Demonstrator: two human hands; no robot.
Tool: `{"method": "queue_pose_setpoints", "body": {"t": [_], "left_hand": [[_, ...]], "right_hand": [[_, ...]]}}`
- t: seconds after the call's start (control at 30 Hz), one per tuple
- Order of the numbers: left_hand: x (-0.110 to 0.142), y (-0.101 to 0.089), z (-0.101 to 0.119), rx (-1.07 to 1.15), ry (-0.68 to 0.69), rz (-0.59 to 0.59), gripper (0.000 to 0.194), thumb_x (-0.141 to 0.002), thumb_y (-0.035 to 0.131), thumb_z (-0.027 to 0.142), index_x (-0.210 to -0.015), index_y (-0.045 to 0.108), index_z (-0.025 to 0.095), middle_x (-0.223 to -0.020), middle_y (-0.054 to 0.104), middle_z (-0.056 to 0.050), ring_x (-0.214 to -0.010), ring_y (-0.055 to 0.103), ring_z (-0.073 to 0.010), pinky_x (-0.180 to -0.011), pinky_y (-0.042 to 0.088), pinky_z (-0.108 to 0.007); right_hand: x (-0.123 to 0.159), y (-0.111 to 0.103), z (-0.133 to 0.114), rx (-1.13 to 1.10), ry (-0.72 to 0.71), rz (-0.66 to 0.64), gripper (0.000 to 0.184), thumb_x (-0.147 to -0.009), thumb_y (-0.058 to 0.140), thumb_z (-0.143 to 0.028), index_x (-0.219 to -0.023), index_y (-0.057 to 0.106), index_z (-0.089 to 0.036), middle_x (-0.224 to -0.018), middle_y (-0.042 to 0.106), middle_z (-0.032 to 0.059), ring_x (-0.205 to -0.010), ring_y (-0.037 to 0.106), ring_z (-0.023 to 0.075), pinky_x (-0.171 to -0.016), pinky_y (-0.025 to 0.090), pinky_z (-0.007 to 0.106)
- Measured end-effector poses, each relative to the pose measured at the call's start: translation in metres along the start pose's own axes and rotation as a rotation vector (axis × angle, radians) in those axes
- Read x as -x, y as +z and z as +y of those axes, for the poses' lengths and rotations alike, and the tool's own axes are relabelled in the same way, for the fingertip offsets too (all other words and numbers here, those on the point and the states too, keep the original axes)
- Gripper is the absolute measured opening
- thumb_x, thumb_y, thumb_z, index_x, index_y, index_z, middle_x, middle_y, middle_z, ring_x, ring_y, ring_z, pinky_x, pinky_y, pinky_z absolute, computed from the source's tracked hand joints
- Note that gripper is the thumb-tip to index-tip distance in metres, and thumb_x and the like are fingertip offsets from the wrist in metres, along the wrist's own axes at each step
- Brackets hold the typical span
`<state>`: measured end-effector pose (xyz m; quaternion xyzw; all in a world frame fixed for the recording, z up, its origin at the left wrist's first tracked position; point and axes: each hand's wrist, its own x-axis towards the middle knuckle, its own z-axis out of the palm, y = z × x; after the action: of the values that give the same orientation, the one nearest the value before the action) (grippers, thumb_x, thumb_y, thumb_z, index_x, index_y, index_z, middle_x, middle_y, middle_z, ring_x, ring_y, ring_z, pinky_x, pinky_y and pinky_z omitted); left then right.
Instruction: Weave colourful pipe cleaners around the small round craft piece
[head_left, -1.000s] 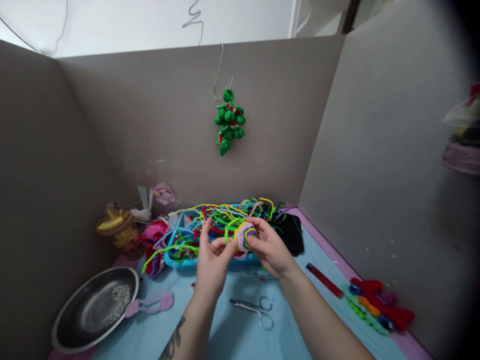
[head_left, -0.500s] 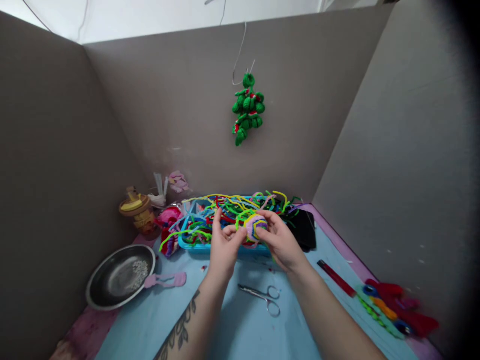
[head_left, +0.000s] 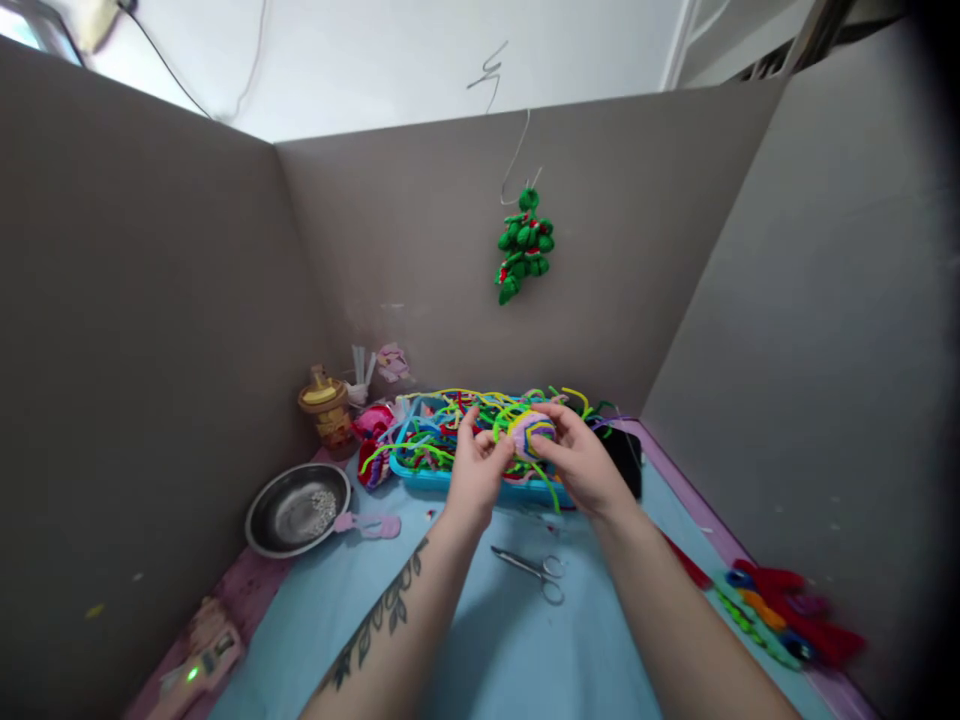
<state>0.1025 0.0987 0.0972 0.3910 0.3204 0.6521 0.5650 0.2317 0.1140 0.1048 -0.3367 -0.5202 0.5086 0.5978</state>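
Note:
A rounded piece of coiled pipe cleaners (head_left: 531, 434), striped pink, yellow and purple, is held up between my two hands. My left hand (head_left: 478, 472) pinches its left edge with thumb and fingers, the index finger raised. My right hand (head_left: 587, 468) grips its right side, thumb across the front and fingers behind. A bright green pipe cleaner end (head_left: 550, 485) hangs below the piece. Behind my hands is a blue tray (head_left: 429, 480) full of tangled, colourful pipe cleaners. Scissors (head_left: 529, 572) lie on the blue cloth between my forearms.
At left stand a metal bowl (head_left: 298, 512) with small white bits, a pink handle-like piece (head_left: 375, 525) and a brown cup (head_left: 330, 420). A pink device (head_left: 202, 660) shows a green light. A red fuzzy figure (head_left: 799, 610) lies right. Green ornament (head_left: 525, 245) hangs on the grey partition.
The view has shifted up and to the left, so things sit further right and the pink device shows. Both hands keep hold of the coiled piece, which has turned slightly.

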Motion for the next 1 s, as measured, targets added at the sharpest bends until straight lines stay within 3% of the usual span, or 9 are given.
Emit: {"method": "queue_pose_setpoints", "body": {"t": [0.1,0.2,0.37,0.53,0.63,0.77,1.0], "left_hand": [[0.014,-0.002,0.017,-0.023,-0.011,-0.048,0.090,-0.065,0.074,0.030,-0.138,0.022,0.017,-0.070,0.058,0.003,-0.063,0.056,-0.0114,-0.064,0.043,-0.025],[0.040,-0.011,0.026,-0.064,0.040,-0.035,0.085,-0.064,0.076,0.028,-0.135,0.029,0.019,-0.062,0.055,0.006,-0.058,0.053,-0.0086,-0.060,0.041,-0.021],[0.105,-0.035,0.012,-0.071,0.025,0.004,0.083,-0.063,0.076,0.025,-0.132,0.031,0.019,-0.056,0.052,0.009,-0.052,0.049,-0.0072,-0.056,0.040,-0.019],[0.156,-0.055,-0.017,-0.155,-0.097,0.014,0.083,-0.066,0.074,0.031,-0.135,0.028,0.017,-0.065,0.062,0.001,-0.060,0.058,-0.0129,-0.061,0.045,-0.025],[0.167,-0.061,-0.028,-0.152,-0.129,0.021,0.087,-0.070,0.071,0.030,-0.139,0.021,0.019,-0.064,0.061,0.003,-0.058,0.056,-0.0107,-0.059,0.043,-0.022],[0.167,-0.064,-0.033,-0.076,-0.145,0.092,0.086,-0.068,0.072,0.030,-0.138,0.024,0.021,-0.069,0.060,0.003,-0.058,0.057,-0.0101,-0.057,0.043,-0.021],[0.166,-0.068,-0.034,-0.108,-0.133,-0.030,0.093,-0.064,0.075,0.028,-0.138,0.020,0.016,-0.071,0.068,-0.003,-0.062,0.063,-0.0151,-0.066,0.046,-0.027]], "right_hand": [[0.007,0.005,-0.019,0.088,-0.002,-0.102,0.045,-0.063,0.073,-0.028,-0.104,0.055,-0.019,-0.097,0.061,0.0037,-0.089,0.057,0.0186,-0.079,0.044,0.032],[0.034,0.015,-0.023,0.121,0.001,-0.147,0.043,-0.064,0.072,-0.027,-0.103,0.054,-0.020,-0.096,0.061,0.0031,-0.089,0.057,0.0189,-0.080,0.044,0.033],[0.110,0.030,0.009,0.095,0.091,-0.051,0.041,-0.067,0.069,-0.031,-0.103,0.054,-0.020,-0.100,0.060,0.0034,-0.092,0.056,0.0202,-0.084,0.043,0.035],[0.168,0.028,0.043,-0.045,0.190,0.019,0.047,-0.067,0.069,-0.037,-0.108,0.055,-0.022,-0.103,0.062,0.0042,-0.092,0.058,0.0209,-0.083,0.044,0.035],[0.178,0.020,0.053,-0.048,0.201,0.016,0.046,-0.065,0.071,-0.038,-0.106,0.057,-0.021,-0.104,0.063,0.0054,-0.090,0.059,0.0211,-0.081,0.045,0.035],[0.176,0.014,0.060,-0.025,0.198,-0.030,0.043,-0.067,0.071,-0.036,-0.104,0.057,-0.020,-0.102,0.063,0.0057,-0.089,0.059,0.0206,-0.079,0.046,0.035],[0.176,0.014,0.064,-0.034,0.166,-0.070,0.043,-0.066,0.071,-0.035,-0.104,0.057,-0.020,-0.099,0.063,0.0044,-0.087,0.059,0.0189,-0.077,0.047,0.032]]}}
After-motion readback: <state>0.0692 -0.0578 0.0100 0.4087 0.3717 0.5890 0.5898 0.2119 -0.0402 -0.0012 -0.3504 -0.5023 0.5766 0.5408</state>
